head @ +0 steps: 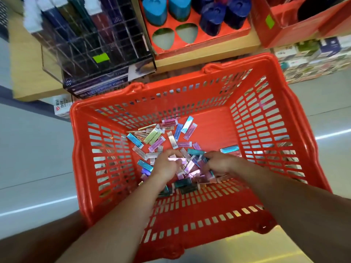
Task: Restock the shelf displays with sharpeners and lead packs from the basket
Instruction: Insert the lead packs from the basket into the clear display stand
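An orange plastic basket (266, 130) stands below me, and several small shiny lead packs (155, 139) in pink, blue, teal and green lie loose on its floor. Both my hands are down inside it. My left hand (165, 166) has its fingers closed around a pink lead pack (175, 159). My right hand (218, 164) grips a bunch of lead packs at the pile's near side. Above the basket, a clear acrylic display (98, 44) holds rows of lead packs. To its right, an orange tray (190, 48) holds blue sharpeners (154, 10), with two slots vacant.
The displays rest on a wooden shelf (28, 76). An orange cardboard box (284, 25) stands at the upper right, with small packaged goods (313, 57) on a lower level beneath it. Grey floor (34, 149) lies on the left and right of the basket.
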A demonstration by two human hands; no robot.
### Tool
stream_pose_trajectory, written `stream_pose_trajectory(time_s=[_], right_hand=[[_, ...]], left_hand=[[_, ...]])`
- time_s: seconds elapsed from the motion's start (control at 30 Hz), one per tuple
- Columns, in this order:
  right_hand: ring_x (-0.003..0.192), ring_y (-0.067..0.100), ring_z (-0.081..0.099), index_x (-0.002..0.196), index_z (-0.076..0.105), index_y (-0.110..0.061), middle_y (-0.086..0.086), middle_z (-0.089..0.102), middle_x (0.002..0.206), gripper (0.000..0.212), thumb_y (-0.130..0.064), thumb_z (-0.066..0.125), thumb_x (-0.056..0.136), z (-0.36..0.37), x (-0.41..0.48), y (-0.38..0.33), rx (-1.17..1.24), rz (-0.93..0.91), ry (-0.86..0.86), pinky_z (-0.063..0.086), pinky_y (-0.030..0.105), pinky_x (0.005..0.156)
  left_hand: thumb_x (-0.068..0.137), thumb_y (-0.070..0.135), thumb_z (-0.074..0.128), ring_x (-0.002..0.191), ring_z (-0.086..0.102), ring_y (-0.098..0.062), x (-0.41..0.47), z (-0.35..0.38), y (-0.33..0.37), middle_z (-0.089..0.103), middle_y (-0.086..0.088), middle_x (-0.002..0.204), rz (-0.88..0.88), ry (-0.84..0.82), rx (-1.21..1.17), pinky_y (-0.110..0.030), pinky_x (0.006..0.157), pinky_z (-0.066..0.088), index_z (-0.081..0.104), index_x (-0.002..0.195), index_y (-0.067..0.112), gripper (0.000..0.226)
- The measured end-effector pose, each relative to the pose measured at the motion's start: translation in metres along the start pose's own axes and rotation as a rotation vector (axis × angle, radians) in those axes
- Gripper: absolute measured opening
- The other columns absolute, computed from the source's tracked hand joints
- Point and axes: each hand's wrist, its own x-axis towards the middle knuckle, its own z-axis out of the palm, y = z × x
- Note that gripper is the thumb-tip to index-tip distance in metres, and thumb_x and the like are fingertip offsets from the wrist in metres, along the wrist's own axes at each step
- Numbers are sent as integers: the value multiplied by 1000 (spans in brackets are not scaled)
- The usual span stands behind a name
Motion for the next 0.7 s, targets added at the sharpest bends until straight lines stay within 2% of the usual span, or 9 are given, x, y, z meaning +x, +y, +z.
stream_pose_trajectory(time_s=[0.1,0.17,0.2,0.27,0.33,0.43,0.53,0.63,0.7], right_hand=[[76,26,69,105,64,-8,13,70,94,21,-4,51,88,-17,-20,-11,674,69,-152,56,31,58],[76,28,69,104,61,-3,16,70,94,29,0,43,82,-24,-33,-22,887,20,-176,56,30,56],[68,24,65,101,58,-2,15,67,88,30,1,41,77,-25,-40,-30,937,-27,-182,53,26,50],[51,14,51,90,55,-5,8,59,69,19,-2,43,74,-26,-60,-50,986,-143,-202,39,18,42],[47,10,42,85,58,-11,1,56,63,11,-13,60,74,-26,-83,-69,994,-237,-214,31,16,38],[59,11,50,96,71,-19,0,64,84,41,-37,83,61,-24,-115,-88,920,-368,-119,32,17,42],[72,15,61,115,67,-16,5,71,106,62,-47,80,63,-24,-141,-104,855,-493,-42,38,22,52],[68,14,60,106,69,-14,5,71,97,50,-43,77,66,-24,-165,-119,877,-609,-31,36,16,40],[61,11,60,109,69,-13,2,70,87,42,-37,73,74,-22,-179,-126,905,-656,-43,35,16,36]], left_hand=[[93,-4,51,77,68,-19,-14,-26,33,70,0,78,-44,-223,-313,-26,64,45,66,99,9,21],[94,-6,46,68,70,-18,-26,-41,54,70,0,72,-32,-321,-426,-28,64,51,65,98,6,22],[94,-7,46,63,69,-15,-34,-47,66,69,1,69,-5,-341,-437,-29,65,54,64,97,6,23],[94,-7,47,59,68,-13,-51,-56,87,68,1,66,64,-355,-445,-28,66,58,63,98,5,20],[92,-7,50,59,67,-13,-68,-66,108,68,-1,65,134,-333,-482,-25,63,59,62,99,4,18],[91,-5,55,61,65,-14,-93,-83,133,67,-7,74,231,-287,-508,-23,61,57,64,95,5,14],[89,-3,58,60,63,-9,-121,-96,154,68,-4,75,324,-239,-463,-19,58,55,68,91,6,13],[86,-1,63,63,62,-5,-144,-104,171,67,-3,78,402,-131,-375,-15,59,53,69,92,7,12],[82,-1,69,64,61,-9,-158,-110,180,66,-6,80,459,-57,-281,-19,64,56,71,91,6,12]])
